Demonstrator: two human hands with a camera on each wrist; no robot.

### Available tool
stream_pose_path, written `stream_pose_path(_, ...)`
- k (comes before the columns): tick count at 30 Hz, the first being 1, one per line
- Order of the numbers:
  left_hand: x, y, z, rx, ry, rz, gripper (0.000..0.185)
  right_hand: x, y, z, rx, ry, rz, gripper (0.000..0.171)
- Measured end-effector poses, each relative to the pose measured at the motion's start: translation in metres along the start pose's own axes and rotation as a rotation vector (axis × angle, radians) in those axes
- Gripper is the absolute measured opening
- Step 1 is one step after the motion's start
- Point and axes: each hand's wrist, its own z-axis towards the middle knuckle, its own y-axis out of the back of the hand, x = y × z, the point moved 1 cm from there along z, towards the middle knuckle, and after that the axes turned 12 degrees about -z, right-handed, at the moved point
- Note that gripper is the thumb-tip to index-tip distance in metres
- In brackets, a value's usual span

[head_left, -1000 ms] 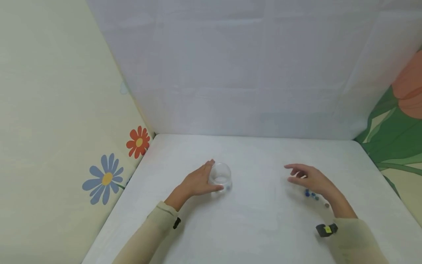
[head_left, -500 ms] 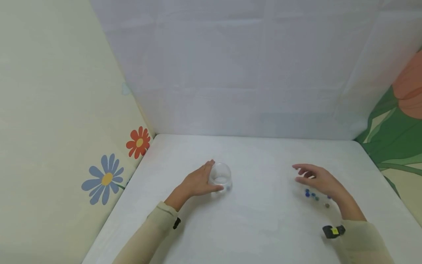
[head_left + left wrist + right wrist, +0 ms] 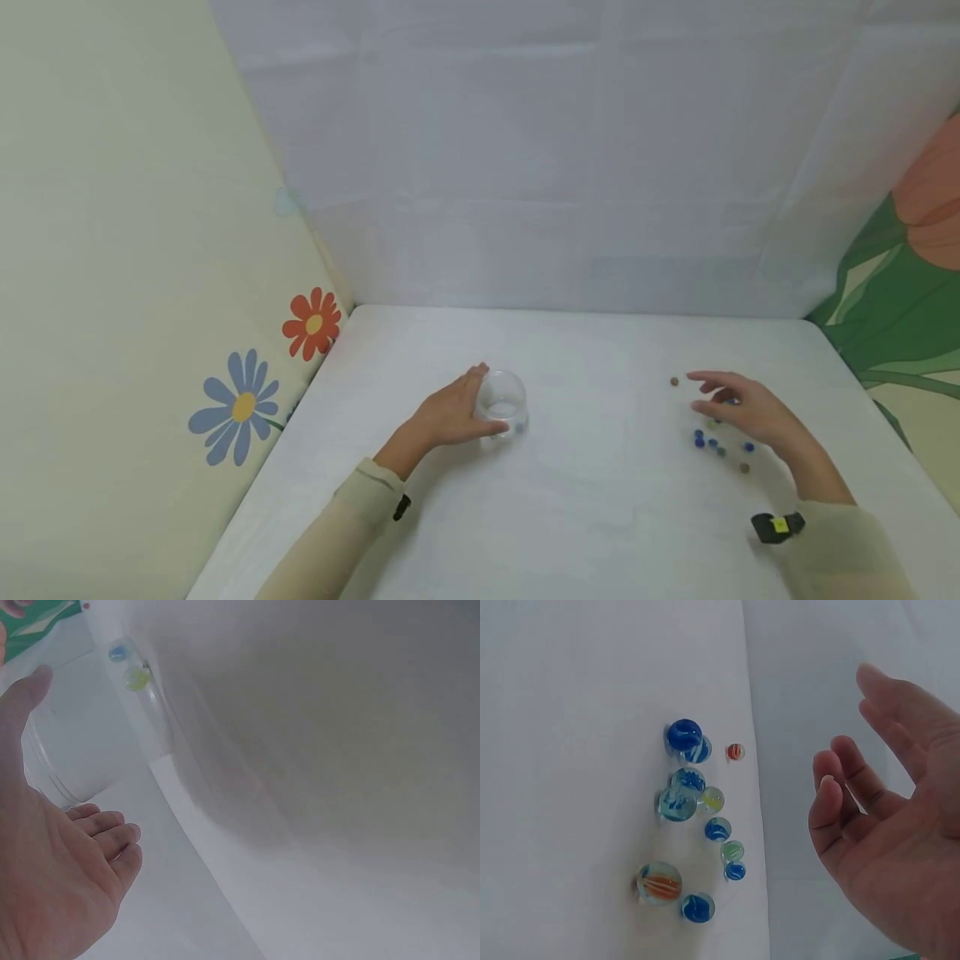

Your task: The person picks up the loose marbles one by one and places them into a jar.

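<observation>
My left hand holds a clear jar by its side, thumb at the front and fingers behind. In the left wrist view, a blue marble and a yellow-green marble show at the bottom of the jar. Over the right part of the table hovers my right hand, its fingers loosely bent with nothing between them. Several glass marbles lie beneath it; the right wrist view shows a dark blue marble, an orange-striped marble and a small-looking red marble set apart.
A white cloth covers the table and a white sheet hangs behind it. Flower-printed panels stand along the left and right sides. Each wrist carries a small black device.
My right hand has drifted to the right above the table, uncovering the red marble and more of the blue ones. The left hand and the jar have stayed in place.
</observation>
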Motion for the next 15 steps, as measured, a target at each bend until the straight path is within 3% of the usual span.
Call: stream_pose_path(15,-0.002,0.002,-0.002,0.011,0.015,-0.019,0.115,-0.037,0.009,-0.005,0.018,-0.030,0.037,0.063)
